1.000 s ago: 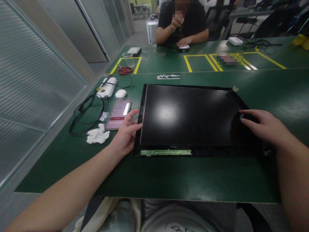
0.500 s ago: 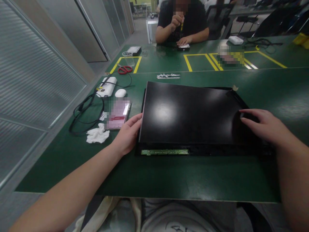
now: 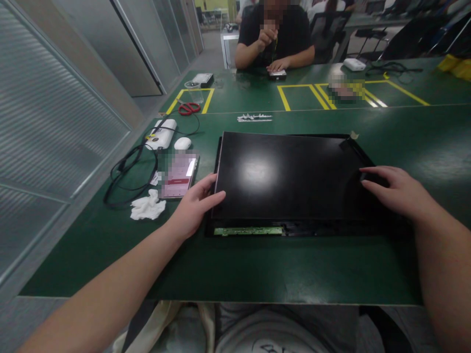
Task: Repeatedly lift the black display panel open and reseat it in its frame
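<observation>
A glossy black display panel (image 3: 287,181) lies over a black frame (image 3: 362,154) on the green table. A narrow green circuit board (image 3: 248,231) shows along the frame's near side. My left hand (image 3: 195,208) holds the panel's left edge, its thumb over the top surface and its fingers at the side, partly hidden. At the opposite edge, my right hand (image 3: 395,191) grips the panel between thumb and forefinger; the other fingers are out of sight beneath the hand.
To the left lie a phone (image 3: 178,176), a crumpled tissue (image 3: 148,206), a white oval case (image 3: 182,143), a white device (image 3: 162,135) and a black cable (image 3: 110,189). Red-handled scissors (image 3: 189,109) sit farther back. A person (image 3: 275,39) works across the table.
The panel's far left corner has come down closer to the frame. My left thumb now rests over the panel's top. My right hand keeps its grip, and the view has shifted slightly.
</observation>
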The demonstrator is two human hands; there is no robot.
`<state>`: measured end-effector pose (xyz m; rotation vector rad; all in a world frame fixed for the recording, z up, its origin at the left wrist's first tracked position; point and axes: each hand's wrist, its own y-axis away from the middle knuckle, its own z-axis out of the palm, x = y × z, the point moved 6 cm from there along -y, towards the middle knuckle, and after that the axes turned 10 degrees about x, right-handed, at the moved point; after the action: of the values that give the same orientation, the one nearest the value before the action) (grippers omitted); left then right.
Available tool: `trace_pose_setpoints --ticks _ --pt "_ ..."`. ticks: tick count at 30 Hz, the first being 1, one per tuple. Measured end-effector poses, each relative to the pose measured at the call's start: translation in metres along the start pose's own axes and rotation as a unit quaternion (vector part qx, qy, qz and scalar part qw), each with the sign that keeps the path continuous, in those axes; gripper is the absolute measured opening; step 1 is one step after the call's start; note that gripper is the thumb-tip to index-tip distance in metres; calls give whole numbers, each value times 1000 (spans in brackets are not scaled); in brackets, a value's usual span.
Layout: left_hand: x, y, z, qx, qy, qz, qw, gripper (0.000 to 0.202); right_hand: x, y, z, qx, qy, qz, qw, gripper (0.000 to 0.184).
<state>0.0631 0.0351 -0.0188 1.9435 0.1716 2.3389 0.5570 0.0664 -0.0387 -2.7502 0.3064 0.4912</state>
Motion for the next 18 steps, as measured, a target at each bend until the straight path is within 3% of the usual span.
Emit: trace_pose_setpoints --ticks 6,18 --pt "-1 -1 -4 3 -41 18 999 41 11 2 -1 -13 18 53 998 57" --pt "-2 -2 -11 30 -85 29 996 48 -1 6 -10 1 -1 78 997 52"
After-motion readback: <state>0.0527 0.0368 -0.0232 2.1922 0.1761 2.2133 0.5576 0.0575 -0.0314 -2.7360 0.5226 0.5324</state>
